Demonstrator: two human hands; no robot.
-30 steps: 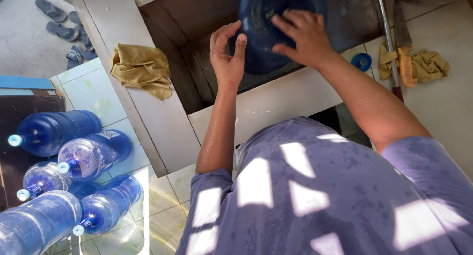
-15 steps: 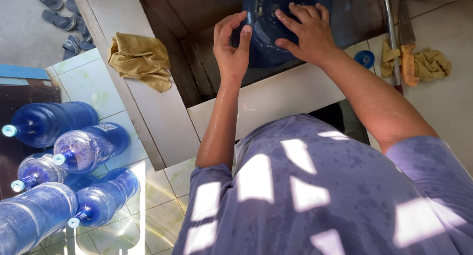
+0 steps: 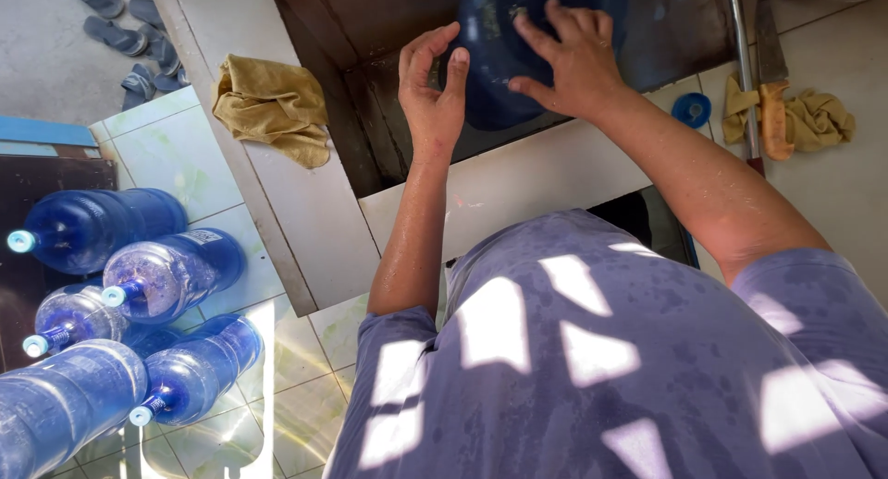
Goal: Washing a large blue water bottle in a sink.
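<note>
Steadying a large dark-blue plastic water jug [image 3: 518, 54] inside the brown sink basin [image 3: 370, 100]: my right hand [image 3: 573, 58] spread flat on it, left hand [image 3: 430, 95] open beside, near the white tiled worktop [image 3: 518, 178] edge.

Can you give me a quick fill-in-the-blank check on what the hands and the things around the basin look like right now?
1. Both hands rest on a large ____ water jug inside the dark basin.
2. The right hand lies spread on top of the jug; the left hand is at its ____ side.
3. A crumpled ____ cloth lies on the white ledge left of the basin.
4. The bottles on the tiled floor lie on their ____.

Missing words: blue; left; yellow; sides
</note>
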